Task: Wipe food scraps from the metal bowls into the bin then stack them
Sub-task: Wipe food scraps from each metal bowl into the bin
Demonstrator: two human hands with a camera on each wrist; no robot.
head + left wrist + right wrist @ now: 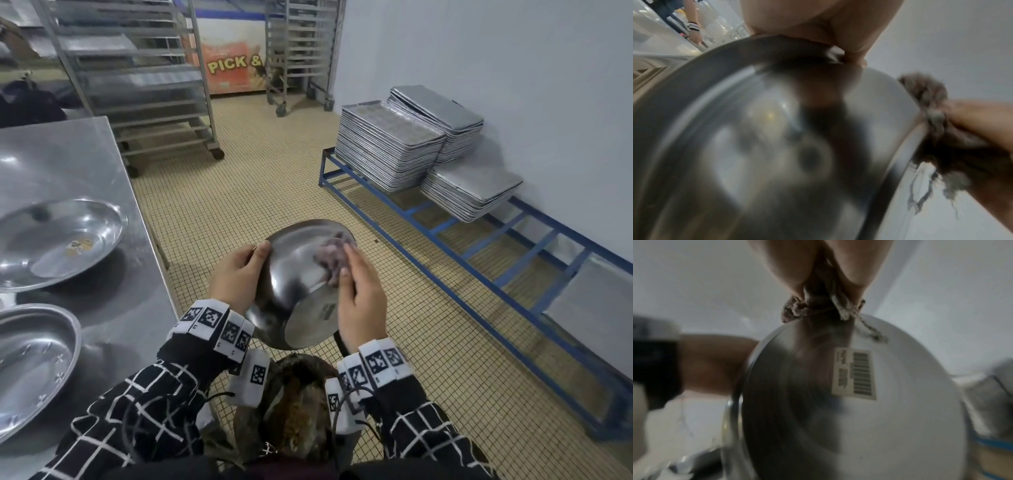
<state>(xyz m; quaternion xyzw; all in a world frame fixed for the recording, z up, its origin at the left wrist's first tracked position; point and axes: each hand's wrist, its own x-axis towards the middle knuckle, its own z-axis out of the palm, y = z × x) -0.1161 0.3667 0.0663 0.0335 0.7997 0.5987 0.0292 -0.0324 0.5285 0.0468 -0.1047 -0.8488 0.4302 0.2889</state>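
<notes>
**Bowl held over the bin, rag on its outside**

Bowl (301, 284) was held tipped in the air above the bin (291, 411), its flat base with a barcode sticker (855, 374) turned toward the person. Left hand (236, 274) had its grip closed on the bowl's rim, thumb over the edge. Right hand (359, 294) had its grip closed around a frayed grey rag (332, 257), pressing it against the bowl's outer wall. Left of the person, two more metal bowls (58, 243) sat on the steel bench (113, 154), the farther one carrying yellowish scraps. Farther off, stacked baking trays (387, 147) rested on a blue frame (445, 233) along the wall, and wheeled racks (137, 68) stood at the back.
</notes>
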